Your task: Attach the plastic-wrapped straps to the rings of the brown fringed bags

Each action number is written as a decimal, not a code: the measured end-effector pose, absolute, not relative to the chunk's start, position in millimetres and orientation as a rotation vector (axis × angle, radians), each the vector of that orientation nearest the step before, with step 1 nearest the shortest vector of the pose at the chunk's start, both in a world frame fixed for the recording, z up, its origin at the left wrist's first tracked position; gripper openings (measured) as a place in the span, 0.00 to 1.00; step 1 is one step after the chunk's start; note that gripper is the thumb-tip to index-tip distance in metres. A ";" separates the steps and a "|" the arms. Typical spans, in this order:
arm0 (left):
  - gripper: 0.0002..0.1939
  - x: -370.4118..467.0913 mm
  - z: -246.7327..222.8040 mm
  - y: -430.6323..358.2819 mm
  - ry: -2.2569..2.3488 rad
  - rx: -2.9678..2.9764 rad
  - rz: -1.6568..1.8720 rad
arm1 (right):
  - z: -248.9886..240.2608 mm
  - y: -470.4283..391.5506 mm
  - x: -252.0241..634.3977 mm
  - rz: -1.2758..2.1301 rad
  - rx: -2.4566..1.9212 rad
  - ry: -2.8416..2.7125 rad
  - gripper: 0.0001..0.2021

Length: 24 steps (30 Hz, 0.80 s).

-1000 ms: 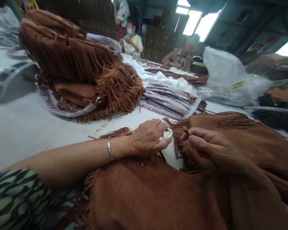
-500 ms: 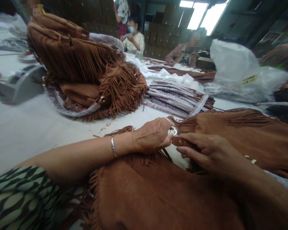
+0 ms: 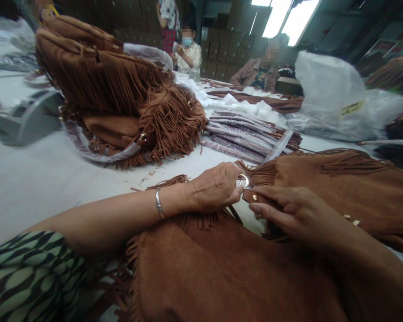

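While the left forearm is lying stretched across the brown suede bag (image 3: 221, 273) in front of me, I'm seeing the left hand (image 3: 215, 188) curling knuckles-up, its fingers closing tight on a metal ring (image 3: 242, 181) at the bag's fringed edge. A silver bangle (image 3: 158, 203) is sitting on that wrist, and a patterned sleeve (image 3: 27, 277) is covering the upper arm at the lower left. The right hand (image 3: 289, 212) is coming in from the right, palm down, fingers extended nearly flat, with thumb and forefinger pinching a narrow suede strap (image 3: 255, 197) studded with a rivet, just beside the ring; the two hands are almost touching there. That strap end is lying between both hands, over the white table (image 3: 36, 179). Beyond the hands, a heap of fringed bags (image 3: 121, 98) is piling up on the table, with a bundle of wrapped straps (image 3: 245, 136) lying just right of it and a clear plastic bag (image 3: 332, 98) bulging further right. Other people are sitting at the far end of the table, their hands well apart from mine.
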State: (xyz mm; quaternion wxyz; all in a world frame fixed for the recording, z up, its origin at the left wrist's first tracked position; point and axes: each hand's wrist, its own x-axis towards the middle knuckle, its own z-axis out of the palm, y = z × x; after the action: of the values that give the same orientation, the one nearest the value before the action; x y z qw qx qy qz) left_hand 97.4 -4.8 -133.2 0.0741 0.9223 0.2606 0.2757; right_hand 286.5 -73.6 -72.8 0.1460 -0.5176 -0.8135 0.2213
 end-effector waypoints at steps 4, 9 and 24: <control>0.13 98.2 -134.8 -3.7 0.787 2.769 0.841 | -72.7 -72.1 286.3 0.581 -1.519 -2.422 0.15; 0.12 100.0 -134.7 -4.0 0.831 2.766 0.805 | -72.7 -71.4 285.3 0.560 -1.501 -2.423 0.15; 0.11 98.0 -136.3 1.5 0.699 2.710 0.799 | -77.9 -69.1 285.1 0.571 -1.506 -2.402 0.13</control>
State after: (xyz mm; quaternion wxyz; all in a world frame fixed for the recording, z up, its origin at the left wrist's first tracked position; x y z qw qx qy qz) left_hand 98.0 1.5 -136.3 0.1155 0.9249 0.2387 0.2726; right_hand 285.1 -69.1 -77.9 0.1242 -0.5167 -0.8241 0.1960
